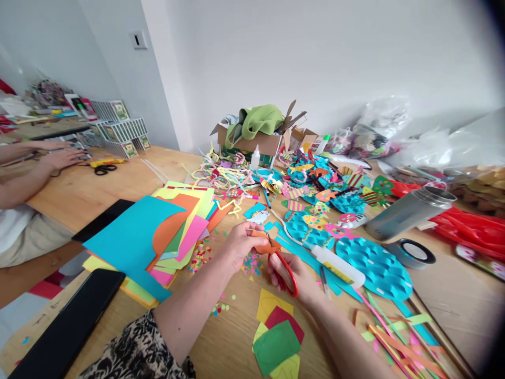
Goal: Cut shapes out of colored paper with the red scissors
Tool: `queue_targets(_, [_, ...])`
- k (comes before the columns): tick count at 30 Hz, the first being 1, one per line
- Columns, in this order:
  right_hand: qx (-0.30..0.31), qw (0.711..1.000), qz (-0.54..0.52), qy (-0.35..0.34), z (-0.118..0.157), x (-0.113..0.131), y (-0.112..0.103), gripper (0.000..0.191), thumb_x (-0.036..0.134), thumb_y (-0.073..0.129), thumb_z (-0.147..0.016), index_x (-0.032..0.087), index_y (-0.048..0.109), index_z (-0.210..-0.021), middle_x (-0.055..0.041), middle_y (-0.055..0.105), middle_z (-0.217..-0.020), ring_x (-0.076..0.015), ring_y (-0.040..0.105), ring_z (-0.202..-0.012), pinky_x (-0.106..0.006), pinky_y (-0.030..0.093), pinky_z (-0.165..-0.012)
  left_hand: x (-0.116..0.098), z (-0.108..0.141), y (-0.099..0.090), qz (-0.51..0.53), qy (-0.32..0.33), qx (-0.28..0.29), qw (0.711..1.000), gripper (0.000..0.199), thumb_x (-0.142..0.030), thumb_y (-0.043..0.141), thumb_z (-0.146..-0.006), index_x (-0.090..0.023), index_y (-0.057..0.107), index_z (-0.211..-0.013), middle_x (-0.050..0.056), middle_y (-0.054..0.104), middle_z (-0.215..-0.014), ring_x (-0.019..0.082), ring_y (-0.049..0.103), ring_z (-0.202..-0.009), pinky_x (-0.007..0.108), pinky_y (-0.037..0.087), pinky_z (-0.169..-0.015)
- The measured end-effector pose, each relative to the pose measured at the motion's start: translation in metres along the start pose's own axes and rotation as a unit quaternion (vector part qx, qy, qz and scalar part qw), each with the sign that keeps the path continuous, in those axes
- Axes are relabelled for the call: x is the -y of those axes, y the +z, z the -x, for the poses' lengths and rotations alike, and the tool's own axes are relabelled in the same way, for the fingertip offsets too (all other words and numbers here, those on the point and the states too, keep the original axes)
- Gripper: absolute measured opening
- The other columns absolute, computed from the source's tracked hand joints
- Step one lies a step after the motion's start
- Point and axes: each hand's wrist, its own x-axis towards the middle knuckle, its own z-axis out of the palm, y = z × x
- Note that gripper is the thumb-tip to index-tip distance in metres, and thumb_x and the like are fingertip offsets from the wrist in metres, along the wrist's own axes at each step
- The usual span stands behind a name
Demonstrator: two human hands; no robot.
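My left hand point(241, 241) pinches a small piece of orange paper point(260, 243) above the middle of the table. In my right hand point(294, 276) are red-handled scissors point(290, 273), their blades against the orange paper. Right below lie several cut paper pieces point(276, 339) in green, red and yellow, some with faint drawn outlines. Tiny coloured paper bits point(203, 255) are scattered around my left hand. A stack of coloured paper sheets point(134, 237), blue on top, lies to the left.
At right are a white glue bottle point(339, 267), blue bumpy ovals point(374, 268), a tape roll point(414, 252) and a metal flask point(410, 213). Paper fish point(315, 221) and a cardboard box point(248, 142) lie further back. A black phone point(74, 321) sits at left; another person's hands point(65, 155) work beyond.
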Motion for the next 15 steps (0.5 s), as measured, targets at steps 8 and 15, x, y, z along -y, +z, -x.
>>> queue_targets(8, [0.007,1.0,0.009,0.0,0.0021,0.0026,-0.0002,0.066,0.083,0.049,-0.076,0.019,0.05,-0.061,0.0012,0.051,-0.049,-0.009,0.043,-0.041,-0.022,0.03,-0.042,-0.0009,0.0,0.0013,-0.014,0.006,-0.01,1.0,0.029,-0.003,0.069,-0.059,-0.014,0.061,-0.085,0.001,0.066,-0.069,0.012,0.06,-0.061,0.023,0.046,-0.055])
queue_targets(15, [0.018,1.0,0.011,-0.005,0.0031,0.0065,-0.0004,0.065,0.083,0.049,-0.075,0.019,0.05,-0.063,0.0008,0.053,-0.051,-0.0093,0.044,-0.042,-0.022,0.032,-0.042,-0.0005,-0.0005,-0.0006,-0.037,0.014,-0.005,0.999,0.031,-0.003,0.068,-0.058,-0.014,0.062,-0.086,-0.001,0.064,-0.064,0.01,0.058,-0.057,0.021,0.042,-0.055])
